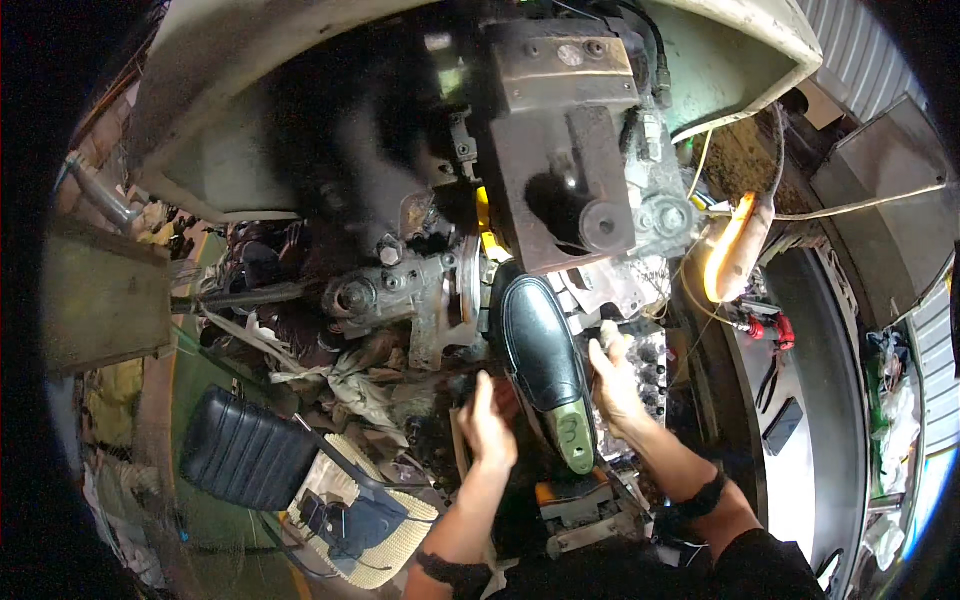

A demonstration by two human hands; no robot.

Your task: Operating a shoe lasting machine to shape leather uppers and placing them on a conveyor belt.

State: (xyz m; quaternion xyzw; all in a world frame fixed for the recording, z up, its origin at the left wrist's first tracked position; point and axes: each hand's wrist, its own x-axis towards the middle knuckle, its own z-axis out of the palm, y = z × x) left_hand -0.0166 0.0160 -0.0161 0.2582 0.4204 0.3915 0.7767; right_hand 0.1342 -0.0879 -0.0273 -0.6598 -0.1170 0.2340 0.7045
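A black leather shoe upper (540,335) is stretched over a green shoe last (573,440) in the middle, its toe pointing away from me under the machine head (560,150). The last's bare heel end faces me above a metal support (580,510). My left hand (487,428) is at the shoe's left side, fingers stretched out and partly hidden behind one another. On the other side, my right hand (615,385) is spread beside the shoe's edge, close to the machine's metal parts. Whether either hand touches the leather I cannot tell.
Greasy machine arms (390,290) flank the shoe on the left. A glowing lamp (735,250) hangs at the right, above a bench (800,490) with a phone (783,427). A black-backed chair (245,450) stands at the lower left, a dark bag (360,525) on its woven seat.
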